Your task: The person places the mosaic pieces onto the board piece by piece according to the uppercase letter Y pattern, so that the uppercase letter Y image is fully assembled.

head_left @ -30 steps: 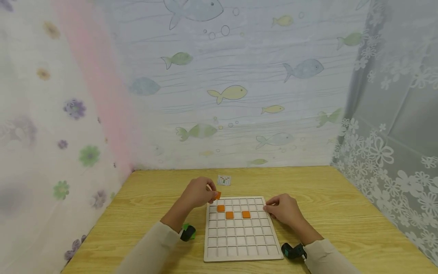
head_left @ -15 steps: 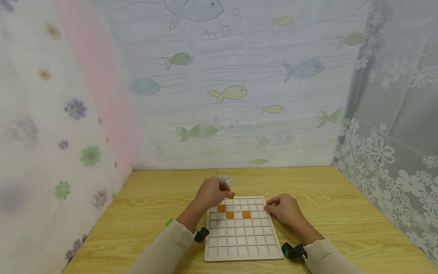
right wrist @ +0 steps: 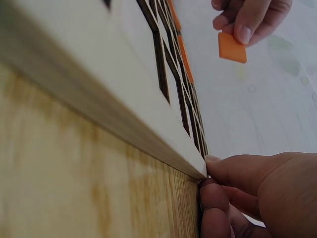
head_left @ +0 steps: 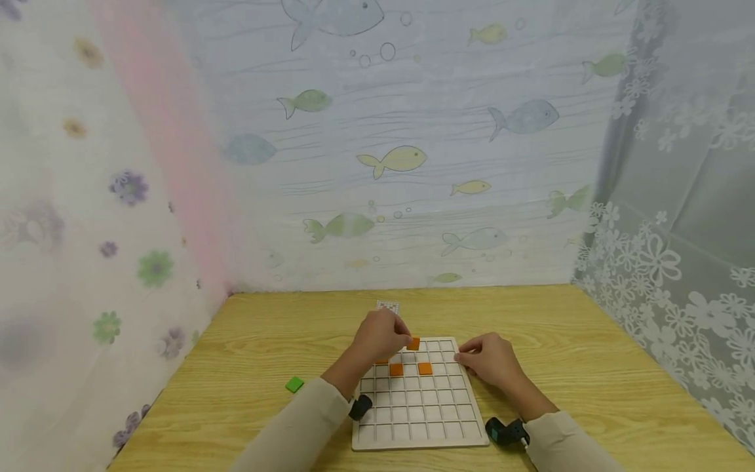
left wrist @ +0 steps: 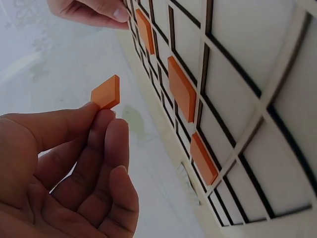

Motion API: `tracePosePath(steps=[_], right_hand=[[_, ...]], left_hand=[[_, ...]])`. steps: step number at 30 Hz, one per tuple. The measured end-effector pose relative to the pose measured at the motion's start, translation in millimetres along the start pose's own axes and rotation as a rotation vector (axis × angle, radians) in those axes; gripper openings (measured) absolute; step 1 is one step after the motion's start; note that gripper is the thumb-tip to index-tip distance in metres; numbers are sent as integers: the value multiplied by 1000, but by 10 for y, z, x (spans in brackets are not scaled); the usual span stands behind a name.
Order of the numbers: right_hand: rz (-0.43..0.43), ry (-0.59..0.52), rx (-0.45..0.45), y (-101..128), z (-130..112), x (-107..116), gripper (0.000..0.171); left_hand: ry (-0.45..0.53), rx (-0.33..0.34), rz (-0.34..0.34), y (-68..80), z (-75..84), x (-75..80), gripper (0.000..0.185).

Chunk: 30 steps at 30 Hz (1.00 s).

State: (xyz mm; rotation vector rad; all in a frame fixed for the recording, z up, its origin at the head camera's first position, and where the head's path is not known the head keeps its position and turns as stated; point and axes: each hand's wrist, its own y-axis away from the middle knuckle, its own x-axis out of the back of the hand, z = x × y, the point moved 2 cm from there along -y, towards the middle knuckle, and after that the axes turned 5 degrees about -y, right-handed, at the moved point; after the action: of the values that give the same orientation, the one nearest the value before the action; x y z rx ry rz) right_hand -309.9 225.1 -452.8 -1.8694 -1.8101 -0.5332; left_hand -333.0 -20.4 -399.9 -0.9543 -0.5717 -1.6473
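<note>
the left hand (head_left: 380,335) hung over the far rows of the white grid board (head_left: 415,419), pinching a small orange tile (head_left: 413,343) between the thumb and the tips of the first fingers; the other fingers were loosely curled below it, as the left wrist view showed (left wrist: 106,93). the tile was in the air above the board's top rows, not seated in any cell. three more orange tiles (head_left: 425,368) lay in cells of the board near that hand, one partly hidden by it. the right hand (head_left: 489,362) rested on the wooden table (head_left: 590,367) at the board's right edge, its fingers bent with the fingertips (right wrist: 223,166) pressed against the far right corner of the frame, holding nothing. a green tile (head_left: 293,385) lay on the table, well left of the board. a small patterned card (head_left: 387,306) sat just beyond the left hand.
</note>
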Motion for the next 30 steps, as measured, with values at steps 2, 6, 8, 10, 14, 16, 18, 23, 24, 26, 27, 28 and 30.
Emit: tracePosePath(steps=[2,6,8,10,14,16,18,23,24,26,27,28,30], right_hand=[[-1,4,4,6,-8,5,16],[4,17,2,9,-10,13,16],[6,23,1,10,-9,16,17],[5,24,-3,9,-6,17,17],[3,24,-10,1,5,15,17],[5,23,-13,-5,12,13,17],[5,24,-13,-9,23,11,17],[2,26,-8,-12,29,10,16],[1,25,-7,-13,28,9,16],[2,20,-5,-15,22,8,16],[3,18,-4,-17,22,6,15],[3,16,-3,-20,21,4,15],[4,11,-1,-22,18,-1,15]], left_hand=[[5,-4,-3,-13,14,-31,9],[21,-6,-13,-42,45,-97,10],[31,4,-22,-55,60,-125,11],[52,12,-32,-63,75,-149,11],[83,21,-49,-76,109,-200,11],[91,24,-56,-90,132,-224,11],[94,27,-60,-106,156,-249,12],[102,50,-74,-146,202,-294,12],[99,52,-76,-153,208,-300,11],[88,55,-82,-167,218,-312,11],[81,51,-83,-173,224,-317,11],[76,47,-85,-180,227,-325,11],[64,42,-86,-195,227,-345,10]])
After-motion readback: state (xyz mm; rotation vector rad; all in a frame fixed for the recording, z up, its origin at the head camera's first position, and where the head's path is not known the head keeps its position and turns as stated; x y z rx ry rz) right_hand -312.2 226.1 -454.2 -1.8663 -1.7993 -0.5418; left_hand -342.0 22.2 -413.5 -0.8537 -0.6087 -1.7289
